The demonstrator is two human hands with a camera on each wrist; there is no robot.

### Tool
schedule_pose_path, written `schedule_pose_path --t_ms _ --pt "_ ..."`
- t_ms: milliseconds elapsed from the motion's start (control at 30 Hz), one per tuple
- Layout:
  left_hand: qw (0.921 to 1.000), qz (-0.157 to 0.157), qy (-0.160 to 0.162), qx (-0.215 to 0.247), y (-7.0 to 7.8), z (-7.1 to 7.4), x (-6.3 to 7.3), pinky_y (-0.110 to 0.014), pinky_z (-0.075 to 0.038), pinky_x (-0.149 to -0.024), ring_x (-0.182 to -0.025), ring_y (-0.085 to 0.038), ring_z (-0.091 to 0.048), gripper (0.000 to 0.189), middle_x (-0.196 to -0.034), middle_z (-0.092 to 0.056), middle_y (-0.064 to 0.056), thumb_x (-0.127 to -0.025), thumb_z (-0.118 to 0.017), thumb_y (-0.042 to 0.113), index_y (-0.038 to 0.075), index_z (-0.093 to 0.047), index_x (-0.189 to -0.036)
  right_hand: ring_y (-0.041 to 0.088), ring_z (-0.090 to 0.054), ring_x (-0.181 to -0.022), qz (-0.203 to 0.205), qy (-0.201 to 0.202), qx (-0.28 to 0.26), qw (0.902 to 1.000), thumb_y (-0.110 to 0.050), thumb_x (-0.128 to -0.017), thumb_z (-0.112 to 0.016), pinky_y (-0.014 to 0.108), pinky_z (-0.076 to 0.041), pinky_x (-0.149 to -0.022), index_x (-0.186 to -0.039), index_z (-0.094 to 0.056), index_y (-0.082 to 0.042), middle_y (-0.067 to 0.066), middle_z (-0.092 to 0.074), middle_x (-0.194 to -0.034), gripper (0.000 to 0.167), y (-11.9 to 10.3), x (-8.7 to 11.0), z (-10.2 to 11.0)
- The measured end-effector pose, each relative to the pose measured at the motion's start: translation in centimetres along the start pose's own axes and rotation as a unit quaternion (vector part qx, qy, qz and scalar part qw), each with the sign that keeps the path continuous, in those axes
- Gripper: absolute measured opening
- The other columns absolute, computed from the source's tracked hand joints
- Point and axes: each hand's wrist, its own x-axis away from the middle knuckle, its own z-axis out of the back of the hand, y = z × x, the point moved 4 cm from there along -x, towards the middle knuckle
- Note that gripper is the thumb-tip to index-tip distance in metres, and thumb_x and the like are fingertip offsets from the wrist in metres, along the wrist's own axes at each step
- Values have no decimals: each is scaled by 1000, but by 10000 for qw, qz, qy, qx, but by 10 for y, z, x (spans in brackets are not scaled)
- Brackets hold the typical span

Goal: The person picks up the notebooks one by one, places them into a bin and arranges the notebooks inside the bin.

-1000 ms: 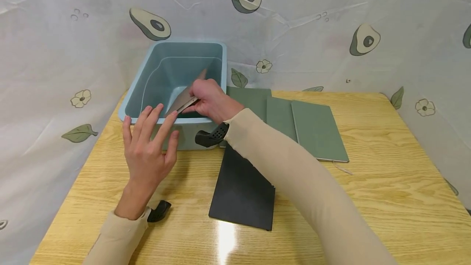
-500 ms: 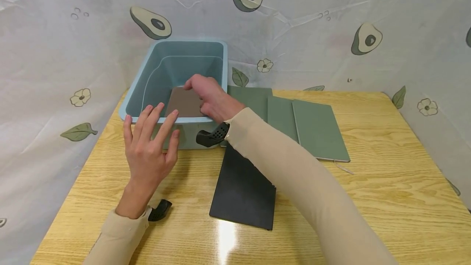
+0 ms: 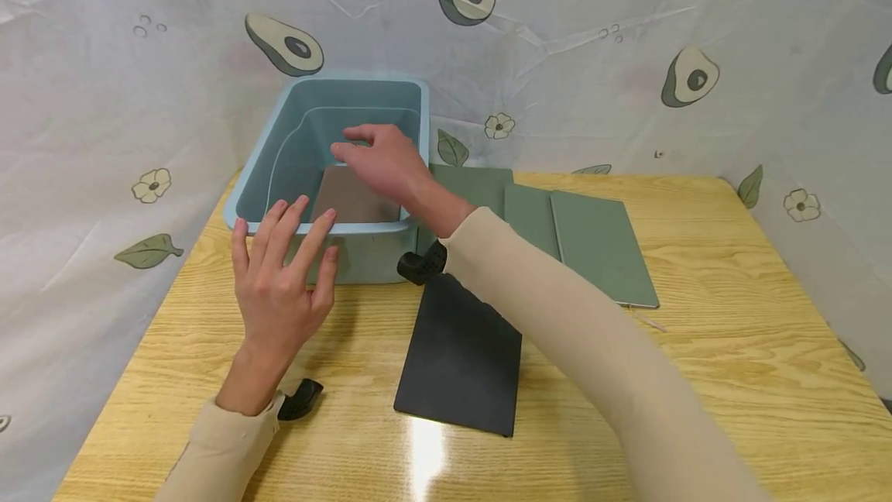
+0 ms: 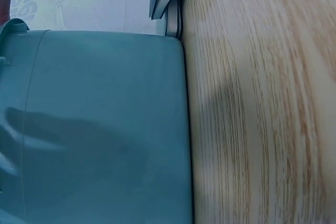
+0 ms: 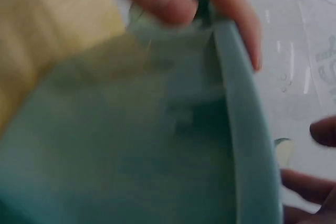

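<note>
A light blue plastic bin (image 3: 376, 228) stands at the table's back left. Flat on its floor lies a brown notebook (image 3: 351, 196), partly covered by my right forearm and the front rim. Above the notebook, my right hand (image 3: 390, 165) hovers inside the bin's opening, fingers loosely extended and holding nothing. My left hand (image 3: 282, 273) rests its spread fingers on the front rim, left of centre. In the left wrist view the bin's outer wall (image 4: 105, 129) fills much of the frame. The right wrist view is blurred, with the bin wall (image 5: 131, 140) and fingertips at its edges.
Right of the bin, three green notebooks (image 3: 606, 250) overlap on the wooden table (image 3: 732, 316). A black notebook (image 3: 460, 366) lies in front of them, its far end beneath my right sleeve. A patterned cloth (image 3: 557, 68) hangs behind the table.
My right hand let go of the brown notebook, which went from tilted to flat on the bin's floor. Then the hand rose slightly with opening fingers. The left hand stayed put.
</note>
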Motion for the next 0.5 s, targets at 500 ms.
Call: schedule_pose_path --t_ms 500 --pt "9999 -5 -104 -32 1 1 -1 -69 -29 -122 -135 -40 -61 40 -141 -70 -16 -94 -69 20 18 -75 -134 33 -4 -169 1450 546 4559 8764 -77 -102 -38 55 -15 -135 -171 -18 -39 0 0 -182 81 -2 29 37"
